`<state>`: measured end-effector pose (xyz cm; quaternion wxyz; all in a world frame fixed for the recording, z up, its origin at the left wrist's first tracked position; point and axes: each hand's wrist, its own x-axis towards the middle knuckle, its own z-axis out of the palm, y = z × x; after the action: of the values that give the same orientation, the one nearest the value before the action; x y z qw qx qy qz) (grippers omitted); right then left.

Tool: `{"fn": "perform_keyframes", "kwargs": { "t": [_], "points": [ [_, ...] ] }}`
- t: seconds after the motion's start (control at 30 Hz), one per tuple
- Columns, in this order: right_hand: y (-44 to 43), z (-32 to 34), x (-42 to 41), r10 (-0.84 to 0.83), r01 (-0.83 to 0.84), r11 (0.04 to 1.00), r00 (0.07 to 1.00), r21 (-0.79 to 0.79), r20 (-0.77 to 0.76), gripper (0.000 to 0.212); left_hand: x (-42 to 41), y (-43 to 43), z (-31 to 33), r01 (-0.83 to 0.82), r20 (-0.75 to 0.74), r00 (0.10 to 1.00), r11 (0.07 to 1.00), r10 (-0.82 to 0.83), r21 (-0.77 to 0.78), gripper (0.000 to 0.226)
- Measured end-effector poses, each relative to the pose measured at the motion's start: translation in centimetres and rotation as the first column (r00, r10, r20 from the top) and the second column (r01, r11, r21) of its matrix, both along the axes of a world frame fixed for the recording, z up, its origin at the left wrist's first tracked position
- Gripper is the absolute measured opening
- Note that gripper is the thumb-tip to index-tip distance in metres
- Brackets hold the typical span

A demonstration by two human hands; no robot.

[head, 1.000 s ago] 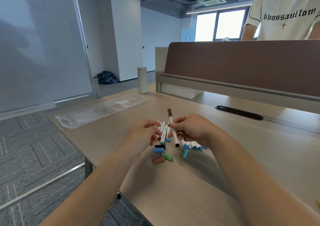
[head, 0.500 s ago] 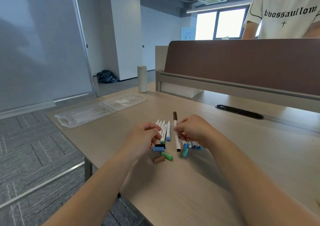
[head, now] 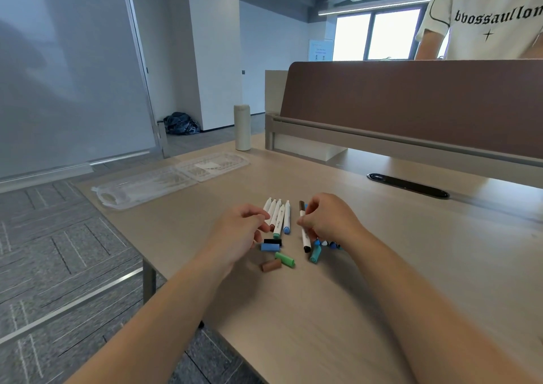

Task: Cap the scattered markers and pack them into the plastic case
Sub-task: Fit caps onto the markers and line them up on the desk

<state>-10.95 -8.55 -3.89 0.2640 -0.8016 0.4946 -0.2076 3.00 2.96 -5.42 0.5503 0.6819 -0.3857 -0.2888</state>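
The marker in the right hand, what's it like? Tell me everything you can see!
The marker is a slim white plastic-looking stick with a brown cap on its far end and a dark near end. The right hand pinches its middle, holding it tilted, near end down by the table; contact there is unclear.

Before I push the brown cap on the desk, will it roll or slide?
The brown cap looks cylindrical and lies on its side, so it would probably roll. Being small, it is likely light and may bump the green cap beside it.
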Motion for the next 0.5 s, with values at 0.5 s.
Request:
{"fn": "perform_keyframes", "kwargs": {
  "t": [0.5],
  "points": [
    [0.03, 0.21, 0.37, -0.015, 0.008, 0.996, 0.997, -0.085, -0.081, 0.015, 0.49, 0.35, -0.04, -0.009, 0.024, 1.000, 1.000, 0.009, 0.013, 0.019]
  ]
}}
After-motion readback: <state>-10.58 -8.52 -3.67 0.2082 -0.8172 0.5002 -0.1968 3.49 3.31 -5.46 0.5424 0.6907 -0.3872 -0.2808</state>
